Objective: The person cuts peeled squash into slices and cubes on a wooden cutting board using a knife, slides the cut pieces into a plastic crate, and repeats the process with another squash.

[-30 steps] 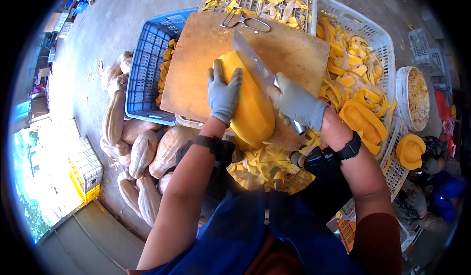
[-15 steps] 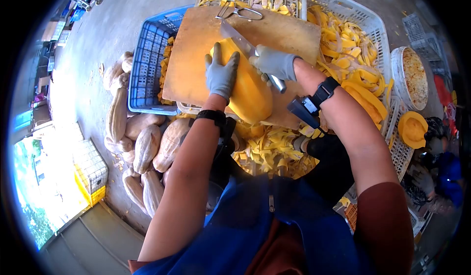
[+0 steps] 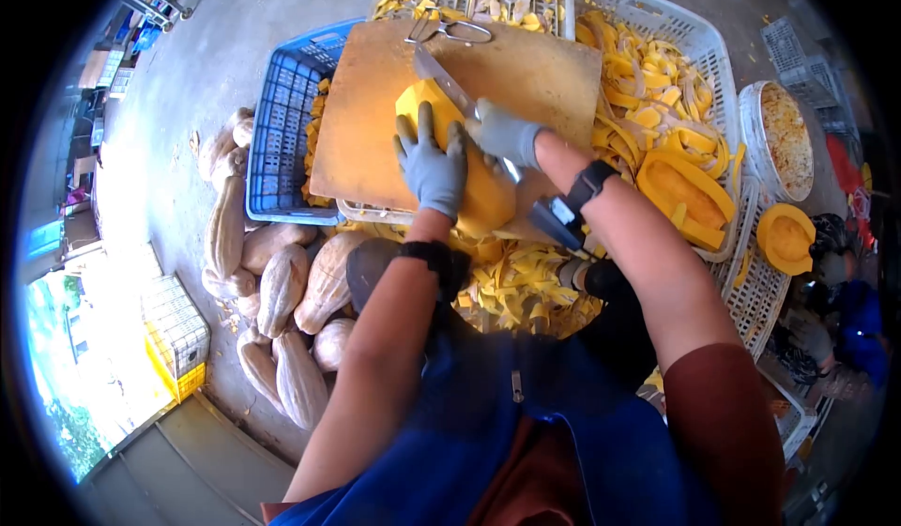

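Note:
A peeled, long yellow pumpkin lies on the wooden cutting board, its flat cut end facing away from me. My left hand, in a grey glove, holds it from above, fingers spread over its surface. In my right hand, also gloved, is a large kitchen knife. The blade runs along the pumpkin's right side, pointing away; whether it touches the flesh I cannot tell. The metal handle end shows below my fist. A metal peeler rests at the board's far edge.
Yellow pieces fill part of a blue crate on the left. Peelings and a halved pumpkin lie in a white crate on the right. Unpeeled pumpkins are piled at left. A white bucket and another person's gloved hand are at right.
My left hand has moved slightly right and toward me on the pumpkin. My right hand and the knife have shifted a little left. The camera view has moved slightly.

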A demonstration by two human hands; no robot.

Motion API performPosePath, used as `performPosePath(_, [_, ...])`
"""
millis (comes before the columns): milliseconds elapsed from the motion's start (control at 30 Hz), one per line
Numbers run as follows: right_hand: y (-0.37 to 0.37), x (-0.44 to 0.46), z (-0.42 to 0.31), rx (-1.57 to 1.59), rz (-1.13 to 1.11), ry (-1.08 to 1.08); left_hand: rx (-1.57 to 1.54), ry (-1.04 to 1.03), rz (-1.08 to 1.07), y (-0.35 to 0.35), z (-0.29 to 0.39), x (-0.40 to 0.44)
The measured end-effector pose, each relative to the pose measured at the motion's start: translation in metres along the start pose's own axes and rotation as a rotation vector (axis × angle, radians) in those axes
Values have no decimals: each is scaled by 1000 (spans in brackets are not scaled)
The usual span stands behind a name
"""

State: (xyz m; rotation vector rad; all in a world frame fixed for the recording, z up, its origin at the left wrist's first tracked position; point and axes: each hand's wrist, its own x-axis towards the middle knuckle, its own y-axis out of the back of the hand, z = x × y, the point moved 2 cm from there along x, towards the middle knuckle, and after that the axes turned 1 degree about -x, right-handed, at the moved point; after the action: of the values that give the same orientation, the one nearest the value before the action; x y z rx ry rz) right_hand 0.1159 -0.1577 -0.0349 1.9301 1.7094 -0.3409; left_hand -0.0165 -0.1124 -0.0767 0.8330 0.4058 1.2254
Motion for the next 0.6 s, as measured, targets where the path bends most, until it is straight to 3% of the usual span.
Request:
performPosePath(100, [35,-19,-26,-68,-151,-108,-119,-17,-29,-1,-11,12])
performPosePath(233, [43,-79,1,-162,-305,-164,-106,40,-32,0,-8,12])
performPosePath(333, [23,-126,-9,-257,-126,-225,-78,37,-21,4,-7,11])
performPosePath(400, [-3,-119,18,-337,-25,-141,-69,-6,-7,5,-2,9])
performPosePath(467, [-51,-90,104,-532,288,219,-38,7,-25,4,2,11])
performPosePath(500, [-50,-96,97,-380,259,87,-21,27,-26,4,1,10])
performPosePath(567, [-56,-116,91,-260,263,31,15,61,-29,2,0,9])
performPosePath(600, [-53,-130,98,-303,306,101,26,72,-36,-1,2,12])
